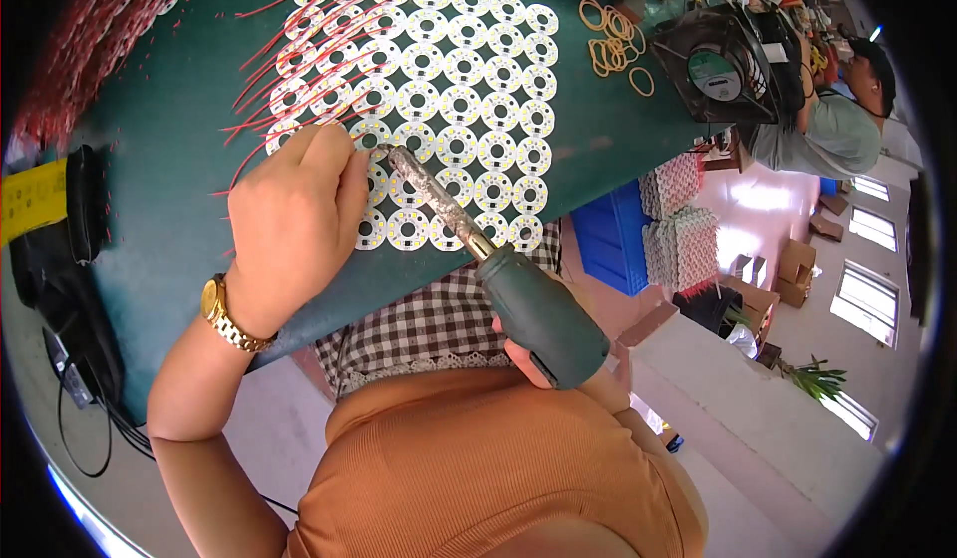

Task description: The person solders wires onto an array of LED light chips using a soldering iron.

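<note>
My right hand (524, 361), mostly hidden behind the handle, grips a soldering iron (543, 317) with a dark green handle and a stained metal shaft. Its tip rests at a panel of round white LED boards (461, 105), beside the fingertips of my left hand (297, 214). That left hand is closed, knuckles up, with a gold watch at the wrist. What its fingers pinch is hidden underneath. Thin red wires (261, 120) stick out leftward from boards in the panel's left columns; the columns further right show bare boards without wires.
A dark green tabletop (169, 209) carries the panel. Rubber bands (616, 45) and a black fan (716, 72) lie to the right. More red-wired boards (95, 45) pile at far left, near a yellow-and-black object (35, 204). Another person (827, 130) sits at right, past a blue crate (610, 239).
</note>
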`<act>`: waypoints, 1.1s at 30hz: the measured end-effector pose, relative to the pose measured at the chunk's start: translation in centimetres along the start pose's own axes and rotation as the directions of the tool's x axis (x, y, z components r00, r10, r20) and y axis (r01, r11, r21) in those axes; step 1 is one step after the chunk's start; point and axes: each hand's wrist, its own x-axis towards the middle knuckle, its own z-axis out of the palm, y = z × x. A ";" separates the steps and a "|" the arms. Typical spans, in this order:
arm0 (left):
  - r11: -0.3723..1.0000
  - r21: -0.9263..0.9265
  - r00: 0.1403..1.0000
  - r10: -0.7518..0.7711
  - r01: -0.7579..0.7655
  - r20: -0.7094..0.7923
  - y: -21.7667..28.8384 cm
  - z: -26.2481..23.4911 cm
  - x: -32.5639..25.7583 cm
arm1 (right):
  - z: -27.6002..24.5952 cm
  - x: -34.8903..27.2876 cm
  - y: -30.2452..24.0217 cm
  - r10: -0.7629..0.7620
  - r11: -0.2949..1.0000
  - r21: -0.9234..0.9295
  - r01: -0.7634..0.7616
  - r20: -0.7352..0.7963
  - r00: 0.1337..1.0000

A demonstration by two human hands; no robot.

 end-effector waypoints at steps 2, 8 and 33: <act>1.000 0.010 1.000 0.008 -0.008 -0.014 0.0 0.0 0.0 | -0.3 -0.2 0.1 0.118 0.993 -0.008 -0.118 0.028 0.993; 1.000 0.008 1.000 -0.013 0.013 0.016 0.0 -0.3 -0.2 | -2.4 2.6 -3.6 0.537 0.577 0.529 -0.622 0.328 0.777; 0.997 0.052 0.980 -0.062 0.053 0.187 0.7 -1.6 -1.8 | 0.2 4.0 -3.5 0.284 0.903 0.254 -0.346 0.250 0.926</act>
